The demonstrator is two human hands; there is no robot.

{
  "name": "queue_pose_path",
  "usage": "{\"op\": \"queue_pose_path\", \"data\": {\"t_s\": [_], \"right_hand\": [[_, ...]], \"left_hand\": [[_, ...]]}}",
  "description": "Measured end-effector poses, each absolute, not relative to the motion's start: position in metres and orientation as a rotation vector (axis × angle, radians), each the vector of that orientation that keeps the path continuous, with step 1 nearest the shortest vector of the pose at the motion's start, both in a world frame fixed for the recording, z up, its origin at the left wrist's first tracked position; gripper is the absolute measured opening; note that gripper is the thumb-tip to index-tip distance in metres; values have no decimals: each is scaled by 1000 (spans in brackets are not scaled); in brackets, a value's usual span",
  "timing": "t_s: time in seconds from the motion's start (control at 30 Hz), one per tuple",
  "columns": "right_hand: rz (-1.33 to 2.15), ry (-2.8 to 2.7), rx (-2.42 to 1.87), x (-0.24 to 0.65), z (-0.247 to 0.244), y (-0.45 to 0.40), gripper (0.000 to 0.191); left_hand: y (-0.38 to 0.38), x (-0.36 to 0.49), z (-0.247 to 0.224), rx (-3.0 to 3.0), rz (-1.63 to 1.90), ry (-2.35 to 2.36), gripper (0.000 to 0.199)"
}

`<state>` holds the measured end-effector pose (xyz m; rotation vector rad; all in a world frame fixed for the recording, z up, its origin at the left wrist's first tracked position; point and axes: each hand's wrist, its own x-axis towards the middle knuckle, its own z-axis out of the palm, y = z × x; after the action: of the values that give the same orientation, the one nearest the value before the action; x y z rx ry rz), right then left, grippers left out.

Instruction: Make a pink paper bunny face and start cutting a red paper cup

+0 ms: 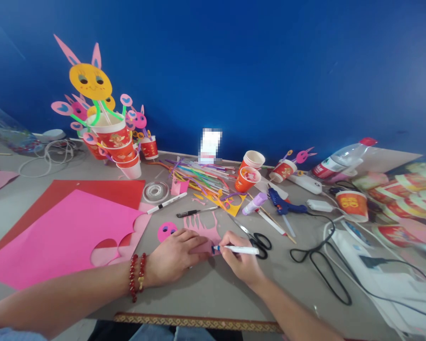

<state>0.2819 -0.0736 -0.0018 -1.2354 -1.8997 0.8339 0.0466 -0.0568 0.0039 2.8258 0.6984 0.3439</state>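
My left hand (173, 259) lies flat on a light pink sheet of cut paper (210, 230), fingers stretched out and holding it to the table. In my right hand (242, 267) is a white marker (244, 249), its blue tip touching the paper by the left fingertips, where a small blue mark shows. A bright pink paper disc with two eyes (166, 231) lies just beyond my left hand. Scissors (259, 241) with black handles rest to the right of my right hand. A black pen (195, 212) lies behind the paper.
Pink card (74, 232) covers the left side. Paper cups with bunny faces (90, 81) stand behind it. Pipe cleaners (202, 175), a glue stick (254, 203), a blue glue gun (282, 202), a bottle (341, 161) and cables (326, 279) lie at the back and right.
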Motion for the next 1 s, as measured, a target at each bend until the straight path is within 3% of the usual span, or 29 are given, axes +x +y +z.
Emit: {"op": "queue_pose_path", "data": {"t_s": [1.0], "right_hand": [[814,-1907,-1232,281,0,-73,17]], "left_hand": [[-57,47,3,2835,348,693,42]]}}
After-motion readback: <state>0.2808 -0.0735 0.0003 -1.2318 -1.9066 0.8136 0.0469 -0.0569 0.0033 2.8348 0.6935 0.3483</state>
